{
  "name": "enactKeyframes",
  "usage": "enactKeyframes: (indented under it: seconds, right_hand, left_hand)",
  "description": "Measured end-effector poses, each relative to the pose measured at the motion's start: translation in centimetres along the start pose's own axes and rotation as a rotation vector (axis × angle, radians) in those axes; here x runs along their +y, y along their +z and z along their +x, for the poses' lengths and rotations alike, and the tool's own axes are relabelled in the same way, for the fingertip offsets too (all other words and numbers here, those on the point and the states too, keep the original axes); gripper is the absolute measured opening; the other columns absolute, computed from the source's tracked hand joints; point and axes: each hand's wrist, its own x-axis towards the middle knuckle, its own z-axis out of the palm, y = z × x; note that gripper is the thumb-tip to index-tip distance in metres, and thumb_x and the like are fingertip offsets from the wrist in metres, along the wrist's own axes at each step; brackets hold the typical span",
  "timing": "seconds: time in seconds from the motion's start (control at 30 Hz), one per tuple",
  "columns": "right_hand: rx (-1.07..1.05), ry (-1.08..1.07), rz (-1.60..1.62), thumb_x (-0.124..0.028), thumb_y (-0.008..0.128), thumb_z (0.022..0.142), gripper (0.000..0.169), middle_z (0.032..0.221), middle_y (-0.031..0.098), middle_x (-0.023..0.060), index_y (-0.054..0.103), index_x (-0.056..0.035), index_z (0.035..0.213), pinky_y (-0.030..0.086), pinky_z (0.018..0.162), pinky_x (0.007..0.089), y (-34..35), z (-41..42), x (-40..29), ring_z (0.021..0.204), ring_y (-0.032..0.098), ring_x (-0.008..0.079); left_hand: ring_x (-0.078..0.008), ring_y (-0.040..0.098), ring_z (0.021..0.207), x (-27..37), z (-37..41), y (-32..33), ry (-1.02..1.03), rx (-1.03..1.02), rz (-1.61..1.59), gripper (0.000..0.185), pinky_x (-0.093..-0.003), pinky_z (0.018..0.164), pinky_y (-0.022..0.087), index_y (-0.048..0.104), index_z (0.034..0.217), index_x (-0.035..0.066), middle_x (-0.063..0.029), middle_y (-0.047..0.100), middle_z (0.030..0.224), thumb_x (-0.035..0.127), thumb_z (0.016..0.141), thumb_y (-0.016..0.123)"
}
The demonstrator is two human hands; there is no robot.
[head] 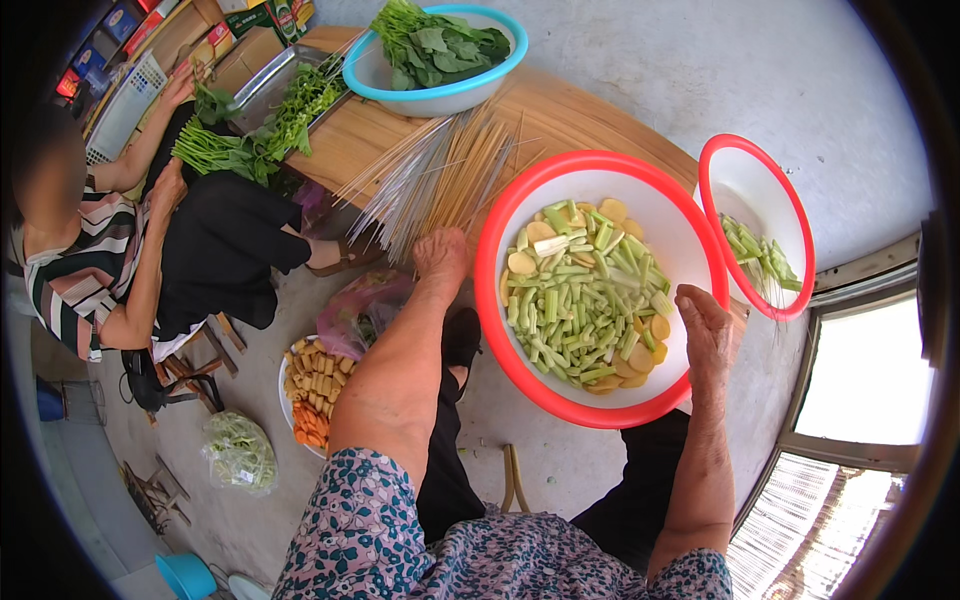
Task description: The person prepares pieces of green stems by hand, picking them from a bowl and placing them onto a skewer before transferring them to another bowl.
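Observation:
My left hand (441,256), its fingers curled, is at the near ends of a spread of thin skewers (457,172) on the wooden table. Whether it holds any skewer is hidden. My right hand (705,334) is at the right side of a white basin with a red rim (592,161), covering part of the rim. Its grip there cannot be made out. Inside the basin lie cut green stalk pieces (570,307), with yellowish round slices (641,358) around their edge.
A smaller red-rimmed basin (757,172) holds stalks and thin sticks. Leafy greens fill a blue-rimmed basin (435,94). Left, a seated person (127,217) holds greens by a metal tray (259,82). On the floor are a plate of cut food (311,397), a pink bag (360,307) and a clear bag (240,454).

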Motion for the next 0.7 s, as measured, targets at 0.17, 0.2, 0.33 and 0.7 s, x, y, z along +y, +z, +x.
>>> enactKeyframes:
  seconds: [0.17, 0.2, 0.33, 0.7]
  right_hand:
    - [0.034, -0.013, -0.008, -0.017, 0.062, 0.087, 0.026, 0.094, 0.065, 0.0077, 0.063, 0.0014, 0.105, 0.045, 0.084, 0.0272, 0.2, 0.0, -0.6, 0.091, 0.058, 0.0132]
    - [0.022, -0.004, 0.022, -0.018, 0.061, 0.088, 0.027, 0.096, 0.065, 0.0078, 0.063, 0.0012, 0.107, 0.044, 0.085, 0.0271, 0.2, 0.1, 0.1, 0.092, 0.058, 0.0132]
    - [-0.012, 0.012, 0.049, -0.012, 0.058, 0.087, 0.026, 0.098, 0.064, 0.0075, 0.061, 0.0033, 0.108, 0.042, 0.088, 0.0287, 0.2, 0.2, 0.4, 0.096, 0.056, 0.0142]
    - [-0.179, -0.106, -0.056, -0.014, 0.059, 0.083, 0.025, 0.09, 0.066, 0.0138, 0.064, 0.0032, 0.1, 0.047, 0.075, 0.0292, 1.4, 0.3, 0.7, 0.082, 0.062, 0.019]
  left_hand:
    - [-0.0299, 0.066, 0.07, 0.6, 0.7, -1.5, -0.155, -0.103, -0.182, 0.018, -0.0391, 0.062, 0.051, 0.066, 0.071, 0.001, -0.0178, 0.066, 0.075, 0.018, 0.074, 0.061]
    - [-0.0266, 0.064, 0.066, 0.3, 1.0, -1.5, -0.223, -0.194, -0.421, 0.017, -0.0371, 0.058, 0.05, 0.064, 0.071, 0.001, -0.0153, 0.065, 0.071, 0.018, 0.074, 0.061]
    - [-0.014, 0.057, 0.052, -1.4, 1.4, -2.9, -0.376, -0.466, -0.927, 0.012, -0.0276, 0.047, 0.044, 0.06, 0.07, 0.004, -0.0063, 0.059, 0.061, 0.016, 0.073, 0.062]
    - [-0.0151, 0.058, 0.046, -1.1, -0.1, -11.6, -0.465, -0.549, -1.14, 0.011, -0.0246, 0.041, 0.046, 0.06, 0.068, 0.002, -0.0098, 0.062, 0.061, 0.013, 0.071, 0.059]
